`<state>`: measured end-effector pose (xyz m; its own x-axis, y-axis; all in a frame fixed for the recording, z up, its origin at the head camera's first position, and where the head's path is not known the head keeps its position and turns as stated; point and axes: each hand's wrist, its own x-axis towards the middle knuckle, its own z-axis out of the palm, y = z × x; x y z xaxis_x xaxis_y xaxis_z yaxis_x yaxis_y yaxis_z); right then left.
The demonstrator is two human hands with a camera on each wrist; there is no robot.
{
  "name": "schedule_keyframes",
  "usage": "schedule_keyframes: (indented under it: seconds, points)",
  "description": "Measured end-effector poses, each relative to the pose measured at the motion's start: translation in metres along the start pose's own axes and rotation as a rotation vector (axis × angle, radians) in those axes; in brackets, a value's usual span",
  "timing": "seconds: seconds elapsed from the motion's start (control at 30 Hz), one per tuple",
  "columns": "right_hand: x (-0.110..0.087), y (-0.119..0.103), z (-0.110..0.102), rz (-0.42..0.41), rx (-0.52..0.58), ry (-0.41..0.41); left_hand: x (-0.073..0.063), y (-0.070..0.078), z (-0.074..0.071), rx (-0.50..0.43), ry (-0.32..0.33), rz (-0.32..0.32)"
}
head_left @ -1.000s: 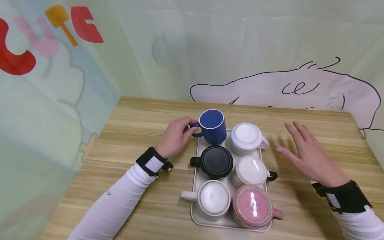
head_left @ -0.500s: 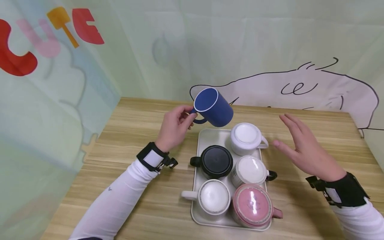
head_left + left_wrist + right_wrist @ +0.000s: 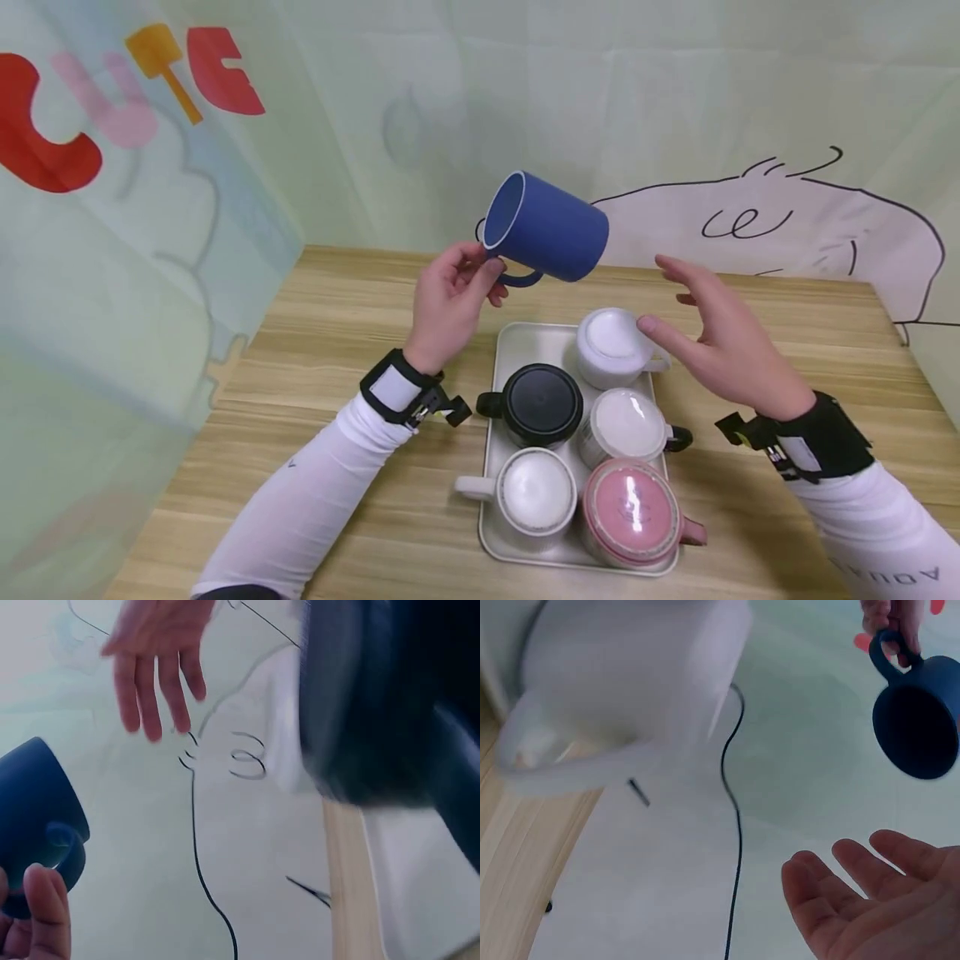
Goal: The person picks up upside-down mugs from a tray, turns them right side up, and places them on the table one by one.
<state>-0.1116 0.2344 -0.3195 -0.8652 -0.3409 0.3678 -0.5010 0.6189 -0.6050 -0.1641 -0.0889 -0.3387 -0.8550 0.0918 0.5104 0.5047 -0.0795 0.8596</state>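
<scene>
My left hand (image 3: 450,304) pinches the handle of a blue mug (image 3: 558,229), holding it in the air above the far end of the tray. The mug lies tipped on its side, its white-rimmed mouth facing left and its base to the right. In the right wrist view the dark inside of the blue mug (image 3: 919,727) shows. My right hand (image 3: 723,342) hovers right of the mug with fingers extended and thumb apart, holding nothing; its thumb overlaps a white mug (image 3: 611,346) in the head view. The left wrist view also shows the right hand (image 3: 161,660), fingers spread.
A pale rectangular tray (image 3: 525,337) on the wooden table (image 3: 360,333) bears several upside-down mugs. Among them are a black mug (image 3: 542,404), a white mug with a black handle (image 3: 626,425), another white mug (image 3: 536,492) and a pink mug (image 3: 633,512). A printed cloth (image 3: 375,125) hangs behind.
The left hand has lifted the blue mug off the tray's far left corner and tipped it from upright onto its side. The right hand has moved left and up toward it.
</scene>
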Motion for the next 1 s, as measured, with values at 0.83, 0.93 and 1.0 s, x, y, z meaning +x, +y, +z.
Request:
schedule_keyframes:
  seconds: [0.83,0.93,1.0]
  points:
    - [0.054,-0.019,0.037,0.173,0.558,-0.02,0.003,-0.008,0.048,-0.212,-0.111,-0.098]
    - [0.053,-0.017,0.038,0.174,0.702,-0.007,0.002,-0.01,0.051,-0.251,-0.113,-0.119]
    - [0.052,-0.016,0.04,0.18,0.82,0.001,0.002,-0.011,0.053,-0.273,-0.114,-0.133]
